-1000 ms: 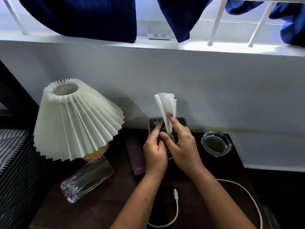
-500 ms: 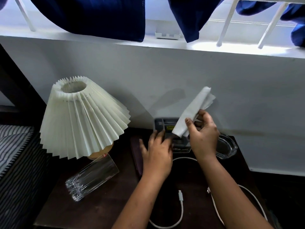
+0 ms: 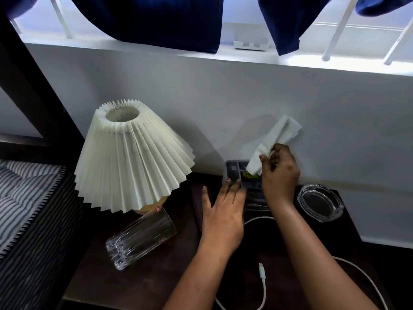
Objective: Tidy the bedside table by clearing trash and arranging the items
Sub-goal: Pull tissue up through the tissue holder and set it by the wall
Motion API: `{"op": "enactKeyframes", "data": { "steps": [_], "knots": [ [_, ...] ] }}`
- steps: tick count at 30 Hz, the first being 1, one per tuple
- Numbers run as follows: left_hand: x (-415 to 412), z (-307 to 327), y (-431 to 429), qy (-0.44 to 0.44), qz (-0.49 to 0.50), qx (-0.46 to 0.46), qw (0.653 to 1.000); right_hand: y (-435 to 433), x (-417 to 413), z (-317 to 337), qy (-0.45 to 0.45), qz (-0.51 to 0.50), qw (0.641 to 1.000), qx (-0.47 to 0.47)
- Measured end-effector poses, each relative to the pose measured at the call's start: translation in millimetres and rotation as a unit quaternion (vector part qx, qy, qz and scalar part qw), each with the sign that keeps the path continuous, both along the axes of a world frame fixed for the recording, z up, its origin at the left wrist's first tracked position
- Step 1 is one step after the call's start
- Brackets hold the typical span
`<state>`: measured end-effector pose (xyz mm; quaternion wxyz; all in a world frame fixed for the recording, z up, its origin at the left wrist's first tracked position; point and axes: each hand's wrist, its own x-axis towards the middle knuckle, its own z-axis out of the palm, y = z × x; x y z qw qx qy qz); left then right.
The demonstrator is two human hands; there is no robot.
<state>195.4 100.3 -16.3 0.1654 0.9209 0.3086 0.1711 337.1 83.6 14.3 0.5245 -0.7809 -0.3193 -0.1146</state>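
Note:
My right hand [image 3: 280, 173] grips a folded white tissue [image 3: 273, 143] and holds it up near the wall, above a grey tray-like box [image 3: 233, 170] at the back of the dark bedside table [image 3: 116, 285]. My left hand [image 3: 223, 211] lies flat with fingers spread, its fingertips touching the box's front edge; it also partly covers a dark flat case [image 3: 196, 202]. A ribbed drinking glass [image 3: 140, 238] lies on its side near the table's left front. A white charging cable [image 3: 262, 283] loops across the front.
A cream pleated lamp [image 3: 131, 159] stands at the table's back left. A clear glass ashtray [image 3: 319, 204] sits at the back right. A striped mattress [image 3: 24, 202] borders the table on the left. The white wall rises right behind, with a window sill and blue curtains above.
My right hand has carried the tissue away from my left hand, to the right and tilted. My left hand let go of it and came down flat onto the table by the box.

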Motion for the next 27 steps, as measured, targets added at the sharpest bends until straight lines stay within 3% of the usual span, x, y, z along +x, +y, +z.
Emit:
{"op": "enactKeyframes", "data": {
  "steps": [9, 19, 27],
  "knots": [
    [-2, 2, -2, -0.011, -0.012, -0.011, 1.000, -4, 3, -2, -0.042, -0.001, 0.999, -0.013],
    [0, 3, -4, -0.018, -0.009, -0.009, 1.000, -2, 0, -16, -0.041, 0.061, 0.991, -0.114],
    [0, 3, -4, -0.007, -0.011, -0.011, 1.000, -2, 2, -19, -0.057, 0.056, 0.977, -0.200]
  ]
}}
